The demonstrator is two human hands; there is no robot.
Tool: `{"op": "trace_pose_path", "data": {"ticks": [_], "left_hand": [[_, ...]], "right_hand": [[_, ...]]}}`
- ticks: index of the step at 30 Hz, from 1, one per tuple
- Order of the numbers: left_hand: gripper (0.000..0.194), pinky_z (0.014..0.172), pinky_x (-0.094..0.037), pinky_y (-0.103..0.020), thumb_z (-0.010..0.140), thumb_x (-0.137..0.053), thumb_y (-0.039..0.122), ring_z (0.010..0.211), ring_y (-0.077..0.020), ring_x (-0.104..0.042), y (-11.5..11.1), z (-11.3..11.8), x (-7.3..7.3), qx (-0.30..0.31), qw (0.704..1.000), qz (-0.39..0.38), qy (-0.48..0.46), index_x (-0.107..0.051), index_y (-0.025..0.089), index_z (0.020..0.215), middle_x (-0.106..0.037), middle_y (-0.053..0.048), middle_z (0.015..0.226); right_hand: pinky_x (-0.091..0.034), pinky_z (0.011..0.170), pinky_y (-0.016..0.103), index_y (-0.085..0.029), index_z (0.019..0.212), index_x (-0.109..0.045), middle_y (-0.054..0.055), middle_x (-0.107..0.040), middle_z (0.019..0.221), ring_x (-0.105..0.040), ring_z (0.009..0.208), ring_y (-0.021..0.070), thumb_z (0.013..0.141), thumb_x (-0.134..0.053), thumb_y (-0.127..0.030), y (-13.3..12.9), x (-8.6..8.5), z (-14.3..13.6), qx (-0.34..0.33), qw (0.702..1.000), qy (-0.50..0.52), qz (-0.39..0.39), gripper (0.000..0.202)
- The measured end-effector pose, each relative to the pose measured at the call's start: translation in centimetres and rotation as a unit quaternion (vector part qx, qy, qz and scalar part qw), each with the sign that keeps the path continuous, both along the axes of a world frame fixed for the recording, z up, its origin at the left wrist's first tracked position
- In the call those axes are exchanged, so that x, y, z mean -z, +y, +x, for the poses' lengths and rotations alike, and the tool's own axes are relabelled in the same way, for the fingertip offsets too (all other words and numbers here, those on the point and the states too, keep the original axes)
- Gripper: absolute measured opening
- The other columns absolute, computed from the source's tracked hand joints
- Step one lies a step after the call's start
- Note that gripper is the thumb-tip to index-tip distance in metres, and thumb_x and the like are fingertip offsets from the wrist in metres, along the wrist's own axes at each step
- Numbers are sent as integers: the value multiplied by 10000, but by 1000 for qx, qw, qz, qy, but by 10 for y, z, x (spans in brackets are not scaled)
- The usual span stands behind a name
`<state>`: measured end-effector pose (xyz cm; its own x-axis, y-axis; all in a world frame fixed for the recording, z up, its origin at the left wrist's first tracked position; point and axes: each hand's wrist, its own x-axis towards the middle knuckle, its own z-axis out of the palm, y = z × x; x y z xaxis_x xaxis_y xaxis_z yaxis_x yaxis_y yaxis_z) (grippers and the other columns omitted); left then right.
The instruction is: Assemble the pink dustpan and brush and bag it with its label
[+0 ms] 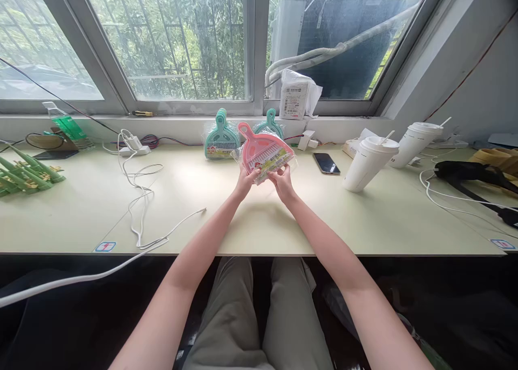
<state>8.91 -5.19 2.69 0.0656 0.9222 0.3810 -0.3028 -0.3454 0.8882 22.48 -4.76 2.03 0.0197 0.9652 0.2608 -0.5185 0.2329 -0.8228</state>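
Observation:
A pink mini dustpan-and-brush set (261, 150) in clear plastic wrap is held above the desk (226, 219), tilted with its handle pointing up and away. My left hand (245, 181) grips its lower left edge. My right hand (282, 182) grips its lower right edge near the printed label. Behind it, two teal sets stand by the window ledge, the nearer teal set (220, 138) to the left and the other teal set (270, 124) partly hidden behind the pink one.
A white charger cable (140, 197) snakes across the left desk. A phone (326, 163) lies right of centre. Two white lidded cups (370, 162) with straws stand at right, a black strap (473, 173) beyond. Green items (24, 173) lie at the far left, a white packet (297, 95) on the sill.

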Motion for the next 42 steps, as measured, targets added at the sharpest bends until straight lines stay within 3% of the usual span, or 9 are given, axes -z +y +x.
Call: {"op": "trace_pose_path", "data": {"ticks": [5, 9, 12, 20, 32, 35, 38, 40, 42], "left_hand": [[761, 755, -601, -509, 720, -723, 342, 901, -276, -689, -4, -7, -6, 18, 1000, -7, 13, -312, 213, 1347, -616, -131, 1211], [656, 716, -616, -501, 695, -710, 282, 871, -244, -688, 1, -18, -8, 4, 1000, -22, 5, -346, 222, 1238, -596, -107, 1210], [678, 689, -618, -484, 669, -718, 289, 843, -230, -686, 5, -22, -6, 13, 999, -26, 16, -343, 223, 1229, -604, -102, 1190], [620, 481, -531, -271, 684, -670, 336, 591, -167, -689, 1, -21, -7, 5, 995, -67, 75, -312, 254, 1184, -618, -52, 1115], [657, 479, -512, -258, 675, -671, 320, 570, -165, -689, 1, -20, -6, 2, 994, -78, 71, -310, 251, 1220, -650, -58, 1077], [660, 474, -511, -263, 664, -670, 305, 563, -174, -691, 3, -23, -6, 0, 995, -85, 60, -328, 243, 1225, -656, -63, 1068], [656, 423, -465, -234, 636, -667, 268, 534, -165, -677, 8, -33, -6, -38, 993, -109, 28, -367, 230, 1218, -653, -52, 1034], [625, 397, -430, -213, 620, -661, 242, 530, -147, -665, 13, -44, -6, -72, 989, -129, -1, -404, 225, 1189, -648, -37, 1007], [575, 402, -422, -199, 614, -652, 217, 549, -122, -650, 18, -56, -5, -103, 983, -148, -34, -446, 224, 1150, -645, -20, 974]], "right_hand": [[-572, 948, 419, -291, 1079, -374, 5, -642, 1124, -640, 1110, 207, 654, -750, -201, 4, 0, 2, -16, 1000, -18, -6, 575], [-566, 980, 404, -278, 1066, -413, 7, -665, 1104, -667, 1076, 193, 685, -755, -233, 9, 2, 4, -40, 999, -24, -19, 514], [-581, 960, 405, -274, 1042, -423, 4, -680, 1067, -702, 999, 188, 713, -743, -244, 12, 6, 5, -17, 998, -22, -62, 459], [-580, 962, 406, -261, 1027, -416, 28, -682, 1073, -711, 984, 187, 712, -727, -162, 11, 7, 5, 11, 996, -19, -85, 454], [-582, 961, 365, -255, 1031, -440, -27, -701, 959, -725, 844, 129, 747, -647, -53, 7, 3, 5, 1, 995, -13, -95, 405], [-601, 911, 369, -243, 1036, -470, -10, -710, 965, -731, 810, 140, 792, -641, -100, 10, 0, 10, -28, 994, -44, -96, 330], [-602, 872, 419, -203, 1033, -548, 52, -722, 932, -738, 780, 182, 884, -573, -224, 18, -1, 22, -72, 982, -147, -91, 153], [-583, 889, 455, -168, 1049, -589, 104, -714, 944, -735, 813, 210, 916, -498, -224, 22, 1, 31, -8, 969, -235, -70, 171], [-525, 981, 497, -166, 1145, -593, 144, -674, 1114, -699, 1000, 242, 892, -469, -139, 24, 5, 39, 116, 936, -331, 6, 284]]}}
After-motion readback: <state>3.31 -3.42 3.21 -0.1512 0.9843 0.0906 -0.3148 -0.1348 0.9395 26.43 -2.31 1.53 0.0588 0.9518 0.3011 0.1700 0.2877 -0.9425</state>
